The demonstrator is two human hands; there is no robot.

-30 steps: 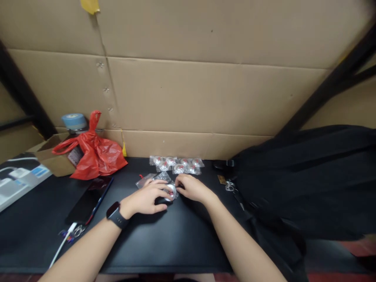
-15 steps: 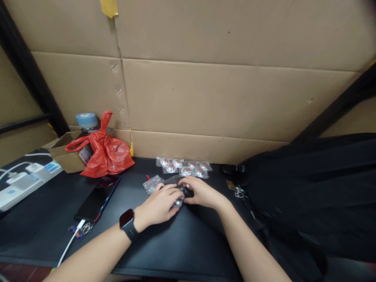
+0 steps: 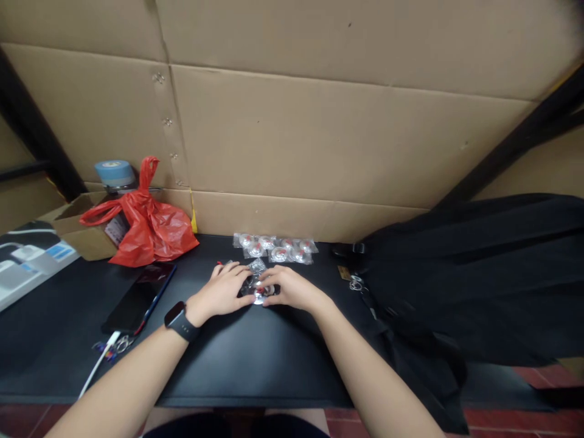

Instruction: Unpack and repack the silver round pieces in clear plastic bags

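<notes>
A small round silver piece [image 3: 259,298] with a red middle sits between my two hands, low over the black table. My left hand [image 3: 221,291], with a dark watch at its wrist, touches the piece's left edge with its thumb; its fingers curve over behind. From the other side my right hand [image 3: 292,288] grips the piece with bent fingers and thumb. Clear plastic [image 3: 258,266] shows just behind the fingertips, partly hidden by both hands. Further back lie several silver discs with red marks in clear packets [image 3: 279,252], laid in two rough rows.
On the left are a phone [image 3: 140,298] on a white cable, a power strip [image 3: 41,271], a red plastic bag [image 3: 152,234] and a cardboard box [image 3: 84,234] holding a blue-lidded container [image 3: 114,173]. A black bag [image 3: 456,280] fills the right side. Cardboard [image 3: 292,140] walls the back.
The view has tilted down and shifted. My hands have moved apart slightly, and the silver piece with its red middle now shows between them. The packets at the back stay in place.
</notes>
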